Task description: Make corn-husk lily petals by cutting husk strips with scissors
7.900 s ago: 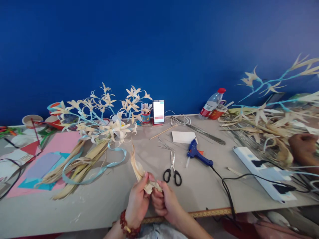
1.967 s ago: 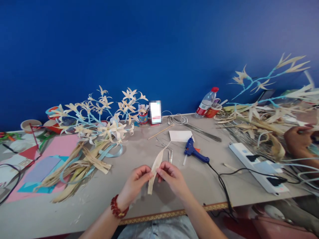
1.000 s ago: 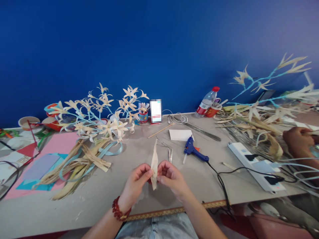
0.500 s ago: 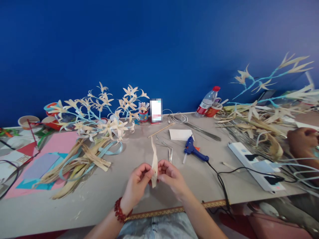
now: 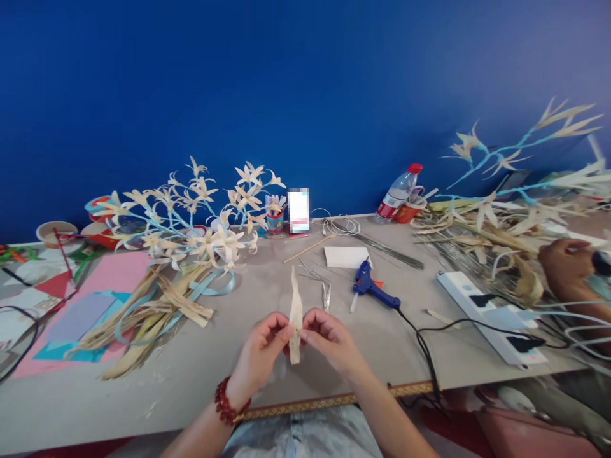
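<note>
A pale strip of dried husk (image 5: pixel 296 308) stands nearly upright over the near part of the table, its narrow tip pointing away from me. My left hand (image 5: pixel 267 340) pinches its left edge between thumb and fingers. From the other side my right hand (image 5: pixel 329 337) pinches the right edge, thumb against the strip. Just beyond my right hand lie small scissors (image 5: pixel 326 296), with thin metal pieces (image 5: pixel 310 270) beside them. A blue glue gun (image 5: pixel 375 287) rests to the right, in front of a folded white card (image 5: pixel 347 257).
On the left, husk flowers (image 5: pixel 191 210) on blue stems stand behind loose husk strips (image 5: pixel 143 337). A white power strip (image 5: pixel 491 318) with cables lies right. Another person's hand (image 5: pixel 568 270) is at the right edge. A bottle (image 5: pixel 398 194) leans near the wall.
My right thumb has come against the strip, which now shows broader and more upright. At the right edge, the other person's hand has shifted slightly left.
</note>
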`<state>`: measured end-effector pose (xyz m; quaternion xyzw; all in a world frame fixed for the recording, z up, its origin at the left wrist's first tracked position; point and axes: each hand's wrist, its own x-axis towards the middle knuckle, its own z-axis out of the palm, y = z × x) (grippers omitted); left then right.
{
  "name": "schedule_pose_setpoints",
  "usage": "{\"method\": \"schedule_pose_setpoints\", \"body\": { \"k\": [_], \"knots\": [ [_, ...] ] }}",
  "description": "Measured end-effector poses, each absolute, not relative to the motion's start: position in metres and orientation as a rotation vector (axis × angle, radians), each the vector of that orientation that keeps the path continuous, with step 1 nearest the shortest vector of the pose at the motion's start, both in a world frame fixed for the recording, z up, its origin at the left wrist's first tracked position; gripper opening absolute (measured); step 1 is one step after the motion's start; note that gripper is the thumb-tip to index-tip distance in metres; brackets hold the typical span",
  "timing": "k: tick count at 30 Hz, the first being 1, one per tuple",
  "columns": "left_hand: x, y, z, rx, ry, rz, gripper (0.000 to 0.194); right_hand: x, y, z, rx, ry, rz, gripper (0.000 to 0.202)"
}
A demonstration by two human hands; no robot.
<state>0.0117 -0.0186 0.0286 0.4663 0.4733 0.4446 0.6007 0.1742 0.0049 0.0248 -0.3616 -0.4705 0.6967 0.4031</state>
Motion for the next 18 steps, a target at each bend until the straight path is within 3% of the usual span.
{"method": "schedule_pose_setpoints", "body": {
  "k": [18],
  "knots": [
    [0.0145,-0.0201,0.0313,1.273,1.191,1.02,0.019,0.168,0.0066,0.03,-0.844,-1.02,1.871,0.013]
  ]
}}
